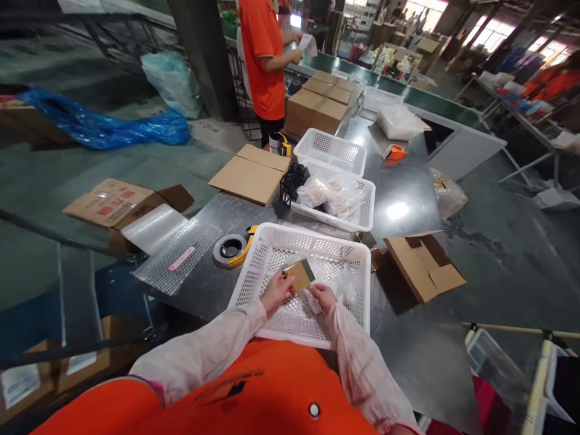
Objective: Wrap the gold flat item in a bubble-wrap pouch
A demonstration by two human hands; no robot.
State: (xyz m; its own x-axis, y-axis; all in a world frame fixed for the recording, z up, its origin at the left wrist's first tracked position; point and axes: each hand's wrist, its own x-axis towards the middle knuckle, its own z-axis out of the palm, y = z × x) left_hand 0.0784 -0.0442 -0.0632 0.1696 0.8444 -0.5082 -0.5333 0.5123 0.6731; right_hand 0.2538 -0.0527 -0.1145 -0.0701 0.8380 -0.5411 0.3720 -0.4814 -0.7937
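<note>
Head camera view: the left hand (277, 291) pinches a small flat tan card-like piece with a shiny clear wrap (299, 274) by its left edge, fingers closed on it. The piece hangs just above the floor of a white perforated plastic basket (254, 266), its long axis tilted up to the right. The right hand (322, 297) sits just below and right of it, fingers curled on a crinkly clear plastic bag (312, 301); whether they grip it firmly is unclear. A roll of tape in a yellow dispenser (233, 248) lies left of the basket on the grey metal table (408, 199).
</note>
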